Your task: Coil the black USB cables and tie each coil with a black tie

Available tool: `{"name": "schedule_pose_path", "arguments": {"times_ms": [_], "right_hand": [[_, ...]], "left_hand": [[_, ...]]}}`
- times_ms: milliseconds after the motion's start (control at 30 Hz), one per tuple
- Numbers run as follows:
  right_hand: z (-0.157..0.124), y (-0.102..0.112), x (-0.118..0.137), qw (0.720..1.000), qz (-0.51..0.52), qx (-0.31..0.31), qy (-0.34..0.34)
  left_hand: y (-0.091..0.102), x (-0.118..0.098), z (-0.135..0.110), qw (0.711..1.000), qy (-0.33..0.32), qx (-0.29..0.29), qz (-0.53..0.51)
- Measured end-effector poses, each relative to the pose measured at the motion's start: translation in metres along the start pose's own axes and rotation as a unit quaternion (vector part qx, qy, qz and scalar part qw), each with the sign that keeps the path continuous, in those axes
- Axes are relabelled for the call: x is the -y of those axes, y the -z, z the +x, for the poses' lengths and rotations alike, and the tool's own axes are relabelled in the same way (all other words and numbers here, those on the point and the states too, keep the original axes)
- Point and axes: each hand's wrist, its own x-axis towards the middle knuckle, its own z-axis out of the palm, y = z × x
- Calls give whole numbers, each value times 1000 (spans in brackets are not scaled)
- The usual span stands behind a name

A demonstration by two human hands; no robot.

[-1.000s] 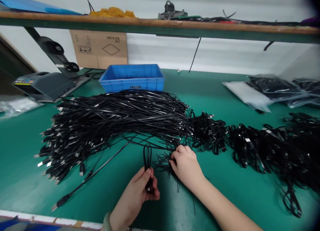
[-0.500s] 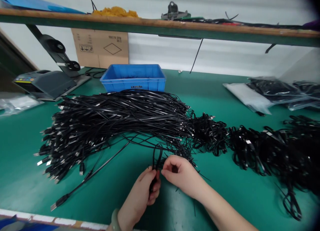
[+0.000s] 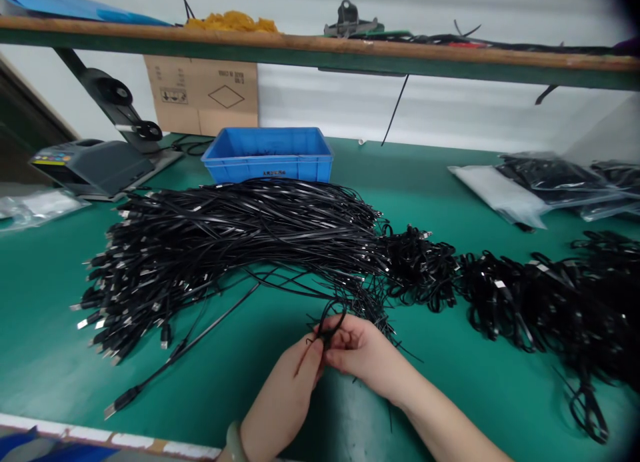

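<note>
My left hand and my right hand meet near the front of the green bench. Both pinch a folded black cable, whose loop sticks up between the fingertips. A thin black tie appears to lie across the fold, between my fingers. Just behind my hands lies a big heap of straight black cables with metal plugs pointing left. To the right stretches a row of bundled black cables.
A blue bin stands behind the heap. A grey machine sits at the far left, with a cardboard box behind. Plastic bags of cables lie at the back right. A shelf runs overhead.
My right hand left the loose ties on the bench and came to my left hand. The folded cable, held upright a second ago, now sits lower between both hands' fingers.
</note>
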Motion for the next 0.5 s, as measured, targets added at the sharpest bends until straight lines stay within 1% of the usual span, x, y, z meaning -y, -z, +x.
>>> {"name": "schedule_pose_path", "arguments": {"times_ms": [67,100,167,200,267,333,400,433,467,500], "right_hand": [[-3,4,1,999,18,19,27],[-5,6,3,999,6,25,48],[-11,11,8,991,-75,36,105],[-13,12,11,981,-130,41,136],[-18,15,19,957,-222,57,177],[-20,17,26,943,-264,89,181],[-20,18,30,942,-265,134,158],[-19,18,30,945,-256,148,142],[-18,18,29,951,-244,142,126],[-18,18,27,959,-233,117,111]], "left_hand": [[1,-7,-2,997,39,61,-13],[2,-10,-3,993,65,99,-23],[6,-16,-3,980,110,159,-38],[7,-18,-3,976,124,174,-36],[10,-21,0,973,137,186,-7],[11,-23,3,971,132,193,42],[12,-26,6,969,116,197,95],[12,-27,7,969,106,193,115],[12,-29,8,970,94,184,128],[11,-31,8,973,80,170,136]]}}
